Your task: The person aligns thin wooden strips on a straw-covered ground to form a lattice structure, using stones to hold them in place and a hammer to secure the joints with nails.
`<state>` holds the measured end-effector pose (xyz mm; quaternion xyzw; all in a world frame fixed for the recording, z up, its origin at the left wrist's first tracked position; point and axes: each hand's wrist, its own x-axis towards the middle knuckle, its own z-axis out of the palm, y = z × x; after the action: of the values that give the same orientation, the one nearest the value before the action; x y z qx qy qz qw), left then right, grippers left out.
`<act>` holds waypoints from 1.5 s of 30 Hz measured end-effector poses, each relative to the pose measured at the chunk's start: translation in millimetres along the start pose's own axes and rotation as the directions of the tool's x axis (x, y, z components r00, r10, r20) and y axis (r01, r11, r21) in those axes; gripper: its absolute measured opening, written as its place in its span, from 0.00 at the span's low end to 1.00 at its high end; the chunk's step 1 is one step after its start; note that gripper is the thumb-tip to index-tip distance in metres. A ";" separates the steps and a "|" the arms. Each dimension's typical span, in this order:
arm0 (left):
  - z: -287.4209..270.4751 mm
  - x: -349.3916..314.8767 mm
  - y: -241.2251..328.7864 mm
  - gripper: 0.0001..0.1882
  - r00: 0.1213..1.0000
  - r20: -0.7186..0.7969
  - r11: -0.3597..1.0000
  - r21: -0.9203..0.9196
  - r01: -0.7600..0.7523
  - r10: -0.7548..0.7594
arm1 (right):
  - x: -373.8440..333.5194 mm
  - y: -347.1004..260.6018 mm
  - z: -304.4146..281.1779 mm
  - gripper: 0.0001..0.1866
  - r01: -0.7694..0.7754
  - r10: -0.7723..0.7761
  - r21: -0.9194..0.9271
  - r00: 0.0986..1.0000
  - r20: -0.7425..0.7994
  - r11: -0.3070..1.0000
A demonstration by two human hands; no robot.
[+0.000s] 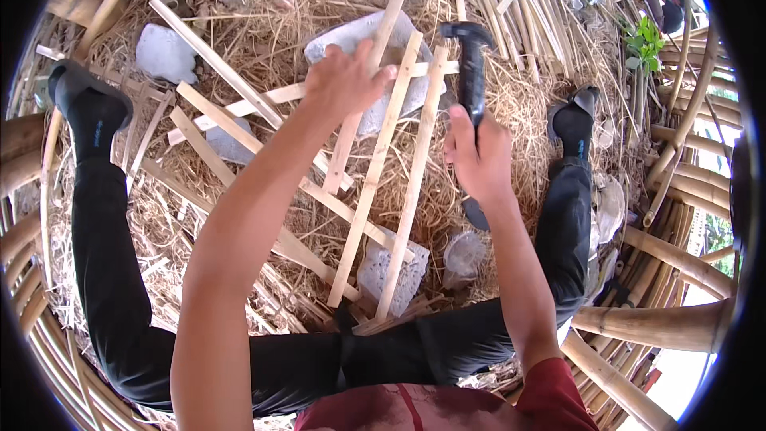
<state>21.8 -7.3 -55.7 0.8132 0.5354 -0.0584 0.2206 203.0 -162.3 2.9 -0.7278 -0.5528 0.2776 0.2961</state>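
My right hand (482, 152) is wrapped round the handle of a hammer (472, 72), its dark head pointing away from me. My left hand (339, 84) grips a flat bamboo strip (391, 12) that slants under the fingers, the thumb on its right side. Two more long bamboo strips (381, 168) (416, 179) lie beside it, running toward my lap. Their far parts cross another strip (283, 95) over a pale stone slab (351, 32). A diagonal strip (263, 150) passes beneath their near parts, by a rough concrete block (399, 271).
Straw and shavings (263, 32) cover the ground between my outstretched legs. A pile of split bamboo (511, 16) lies at the far right. A white stone (165, 53) sits at left. Bamboo poles (654, 327) stand along the right side, near a green plant (643, 44).
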 end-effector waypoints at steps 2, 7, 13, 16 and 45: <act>-8.9 0.2 18.2 0.40 0.999 -0.028 0.998 0.052 0.022 -0.021 | 1.1 30.5 -0.6 0.24 -0.056 0.056 -0.030 0.998 -0.023 0.998; -16.7 -1.9 10.4 0.42 0.998 0.042 0.995 -0.090 0.040 -0.036 | 3.0 43.2 -11.5 0.26 -0.210 0.218 -0.070 0.965 0.148 0.975; -18.4 7.8 5.0 0.37 0.989 0.103 0.969 -0.214 0.127 -0.106 | -64.5 107.9 -45.6 0.22 -0.248 0.250 0.038 0.966 -0.060 0.968; -10.7 11.5 -17.5 0.32 0.997 -0.008 0.938 -0.339 0.072 -0.079 | -83.7 105.7 -41.8 0.20 -0.346 0.351 0.098 0.936 -0.039 0.933; -18.5 -38.6 -13.2 0.21 0.999 0.020 0.969 -0.245 0.034 -0.030 | -14.3 -11.9 0.9 0.18 0.171 -0.168 -0.096 0.985 0.040 0.981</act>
<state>-8.8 -27.8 -30.2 0.7705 0.5496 -0.0021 0.3228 191.3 -173.4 12.2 -0.6873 -0.6305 0.2350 0.2737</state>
